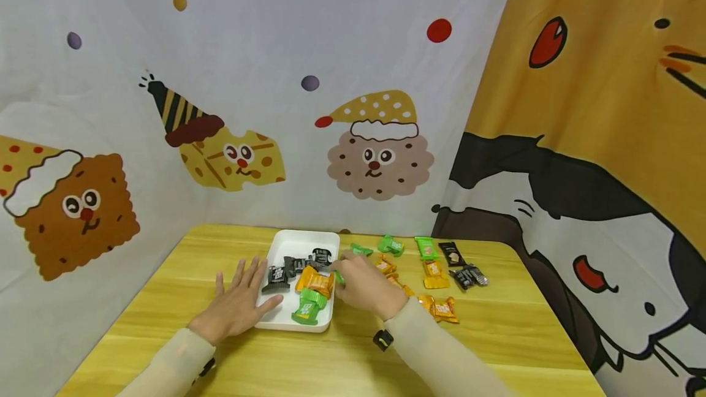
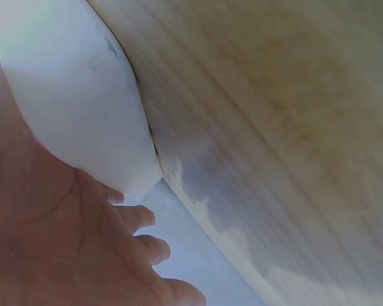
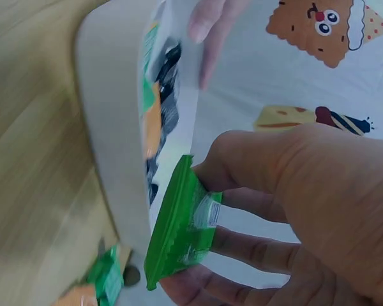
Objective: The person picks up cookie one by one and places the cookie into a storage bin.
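A white tray (image 1: 292, 245) stands on the table, holding black-wrapped sweets (image 1: 277, 277), orange-wrapped sweets (image 1: 315, 282) and green-wrapped sweets (image 1: 307, 308). With fingers spread, my left hand (image 1: 237, 305) rests against the tray's left side, its thumb reaching over the rim. My right hand (image 1: 366, 287) is at the tray's right rim and pinches a green-wrapped sweet (image 3: 182, 226) between thumb and fingers. In the right wrist view this sweet is held beside the tray wall (image 3: 112, 115). From the head view, the fingers hide most of it.
To the right of the tray, loose sweets lie on the wooden table (image 1: 309, 366): green ones (image 1: 391, 245), orange ones (image 1: 436, 274) and black ones (image 1: 452, 254). Some are partly behind my right hand and forearm. A printed cloth (image 1: 248, 35) hangs behind the table.
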### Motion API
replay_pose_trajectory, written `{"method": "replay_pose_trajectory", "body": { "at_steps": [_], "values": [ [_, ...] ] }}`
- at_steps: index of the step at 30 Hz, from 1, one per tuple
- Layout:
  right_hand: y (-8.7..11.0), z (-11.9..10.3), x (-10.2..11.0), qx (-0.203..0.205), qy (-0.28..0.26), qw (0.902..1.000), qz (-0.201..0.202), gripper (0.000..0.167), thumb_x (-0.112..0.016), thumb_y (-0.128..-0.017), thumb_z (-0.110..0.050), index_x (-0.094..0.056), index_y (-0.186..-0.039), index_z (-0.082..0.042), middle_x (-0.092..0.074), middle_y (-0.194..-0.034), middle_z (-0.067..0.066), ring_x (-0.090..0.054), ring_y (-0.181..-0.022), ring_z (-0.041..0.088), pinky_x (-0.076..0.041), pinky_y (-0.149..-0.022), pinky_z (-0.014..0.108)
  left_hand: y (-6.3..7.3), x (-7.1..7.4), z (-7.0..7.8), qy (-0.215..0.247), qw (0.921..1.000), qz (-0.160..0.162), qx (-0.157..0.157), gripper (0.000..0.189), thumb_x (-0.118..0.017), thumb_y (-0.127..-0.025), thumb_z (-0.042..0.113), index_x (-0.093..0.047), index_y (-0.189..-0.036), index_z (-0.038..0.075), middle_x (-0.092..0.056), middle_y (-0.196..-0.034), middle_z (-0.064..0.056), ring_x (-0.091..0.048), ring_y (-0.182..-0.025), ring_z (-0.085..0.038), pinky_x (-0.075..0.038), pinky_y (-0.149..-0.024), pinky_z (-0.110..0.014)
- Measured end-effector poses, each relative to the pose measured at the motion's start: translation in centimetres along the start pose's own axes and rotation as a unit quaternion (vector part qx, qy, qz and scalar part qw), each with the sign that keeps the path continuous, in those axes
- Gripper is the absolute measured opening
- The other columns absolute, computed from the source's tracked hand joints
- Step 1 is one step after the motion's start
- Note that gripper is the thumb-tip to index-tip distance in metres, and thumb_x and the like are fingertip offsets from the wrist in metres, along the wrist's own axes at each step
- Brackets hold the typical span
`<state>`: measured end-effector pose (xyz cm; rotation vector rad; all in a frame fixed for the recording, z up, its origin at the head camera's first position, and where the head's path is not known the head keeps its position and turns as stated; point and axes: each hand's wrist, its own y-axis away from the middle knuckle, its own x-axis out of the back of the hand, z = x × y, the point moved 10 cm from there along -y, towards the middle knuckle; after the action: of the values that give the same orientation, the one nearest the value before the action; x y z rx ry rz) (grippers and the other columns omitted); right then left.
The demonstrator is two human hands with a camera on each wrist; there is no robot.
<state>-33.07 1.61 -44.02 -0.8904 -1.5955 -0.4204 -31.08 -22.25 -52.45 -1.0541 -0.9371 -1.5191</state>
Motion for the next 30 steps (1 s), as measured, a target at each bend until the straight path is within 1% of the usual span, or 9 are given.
{"method": "replay_pose_trajectory", "body": {
  "at_steps": [3,5,7,10,11,16,19,25,30],
  "values": [
    [-1.3,-1.2,-0.6,0.000,-0.008,0.9999,-0.014,0.041,-0.091,-0.097,-0.007,-0.085,-0.138,-0.008,-0.082,-0.132,0.012,-0.074,-0.109,0.021,-0.067,-0.106,0.042,0.0,0.1,-0.1,0.000,1.0000,-0.001,0.001,0.106,-0.056,-0.115,0.072,-0.016,-0.187,0.005,-0.009,-0.195,-0.025,-0.003,-0.180,-0.060,0.004,-0.134,-0.095],
    [-2.1,-2.0,-1.1,0.002,-0.009,0.9997,-0.022,0.042,-0.092,-0.097,-0.008,-0.085,-0.139,-0.008,-0.083,-0.131,0.011,-0.074,-0.109,0.019,-0.068,-0.104,0.037,0.0,0.2,-0.1,0.001,1.0000,-0.001,0.001,0.107,-0.056,-0.115,0.072,-0.016,-0.187,0.005,-0.009,-0.195,-0.026,-0.003,-0.180,-0.060,0.004,-0.133,-0.095],
    [-2.8,-2.8,-1.5,0.006,-0.007,0.9995,-0.030,0.042,-0.091,-0.097,-0.009,-0.085,-0.139,-0.008,-0.083,-0.130,0.010,-0.072,-0.106,0.017,-0.066,-0.094,0.028,0.0,0.2,-0.2,0.003,1.0000,-0.001,0.000,0.107,-0.056,-0.115,0.072,-0.016,-0.187,0.005,-0.009,-0.195,-0.026,-0.002,-0.180,-0.060,0.004,-0.133,-0.096],
    [-3.8,-3.9,-2.2,0.012,0.003,0.9991,-0.042,0.041,-0.092,-0.098,-0.013,-0.086,-0.139,-0.010,-0.084,-0.130,0.007,-0.070,-0.102,0.013,-0.062,-0.087,0.022,0.0,0.1,-0.2,0.005,1.0000,-0.004,0.000,0.107,-0.056,-0.115,0.073,-0.015,-0.187,0.005,-0.008,-0.195,-0.026,-0.001,-0.180,-0.060,0.004,-0.132,-0.096],
    [-4.1,-4.3,-2.5,0.014,0.006,0.9989,-0.045,0.041,-0.092,-0.099,-0.014,-0.086,-0.139,-0.010,-0.084,-0.130,0.006,-0.072,-0.103,0.013,-0.063,-0.088,0.021,0.0,0.1,-0.2,0.006,1.0000,-0.005,0.000,0.107,-0.056,-0.115,0.073,-0.015,-0.187,0.005,-0.008,-0.195,-0.025,-0.001,-0.180,-0.060,0.004,-0.132,-0.096],
    [-5.2,-5.8,-4.0,0.019,0.015,0.9978,-0.063,0.041,-0.092,-0.098,-0.015,-0.086,-0.139,-0.009,-0.086,-0.132,0.006,-0.080,-0.115,0.017,-0.068,-0.102,0.027,0.2,-0.2,-0.2,0.013,0.9999,-0.009,-0.001,0.107,-0.055,-0.115,0.073,-0.014,-0.187,0.006,-0.009,-0.195,-0.025,-0.001,-0.180,-0.060,0.005,-0.132,-0.097],
    [-5.7,-6.3,-4.9,0.012,0.005,0.9967,-0.080,0.042,-0.091,-0.101,-0.016,-0.084,-0.141,-0.009,-0.085,-0.137,0.006,-0.080,-0.122,0.020,-0.068,-0.108,0.031,0.3,-0.5,-0.2,0.015,0.9998,-0.010,0.000,0.107,-0.055,-0.115,0.074,-0.014,-0.187,0.006,-0.010,-0.195,-0.025,-0.003,-0.180,-0.060,0.004,-0.132,-0.097],
    [-6.0,-5.9,-5.9,-0.026,-0.025,0.9945,-0.098,0.043,-0.087,-0.107,-0.021,-0.081,-0.148,-0.012,-0.080,-0.151,0.006,-0.075,-0.142,0.024,-0.065,-0.119,0.038,0.1,-0.4,-0.2,0.014,0.9999,-0.002,-0.005,0.106,-0.052,-0.115,0.076,-0.016,-0.187,0.006,-0.012,-0.195,-0.026,-0.004,-0.180,-0.060,0.002,-0.131,-0.098],
    [-5.8,-5.5,-5.7,-0.036,-0.057,0.9934,-0.093,0.043,-0.083,-0.110,-0.021,-0.078,-0.151,-0.010,-0.078,-0.155,0.011,-0.072,-0.147,0.029,-0.064,-0.121,0.042,0.1,-0.4,-0.5,0.015,0.9999,-0.007,0.000,0.107,-0.050,-0.115,0.076,-0.013,-0.188,0.007,-0.009,-0.196,-0.024,-0.003,-0.181,-0.059,0.005,-0.132,-0.097]
  ]
}}
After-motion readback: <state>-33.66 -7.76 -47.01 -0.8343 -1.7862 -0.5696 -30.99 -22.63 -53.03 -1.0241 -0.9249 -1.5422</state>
